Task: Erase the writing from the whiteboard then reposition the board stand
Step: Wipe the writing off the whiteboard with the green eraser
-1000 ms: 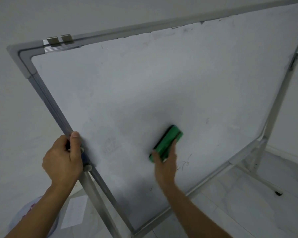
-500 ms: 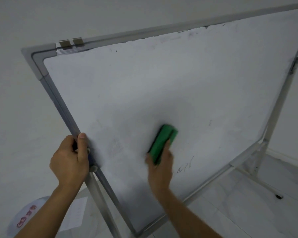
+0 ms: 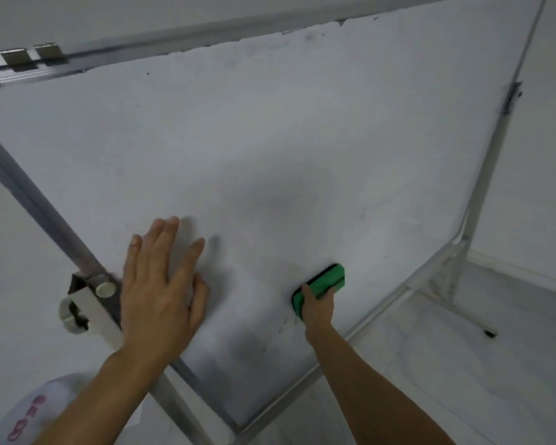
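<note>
Green eraser (image 3: 321, 288) low on the smudged, tilted whiteboard (image 3: 270, 139), long axis lower left to upper right, right hand (image 3: 316, 311) gripping its near end, left hand (image 3: 161, 284) spread open, fingers straight, beside the side clamp (image 3: 89, 305)

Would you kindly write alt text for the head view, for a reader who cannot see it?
A right hand holds a green eraser against the lower part of a whiteboard, while the left hand is spread open over it.
</note>
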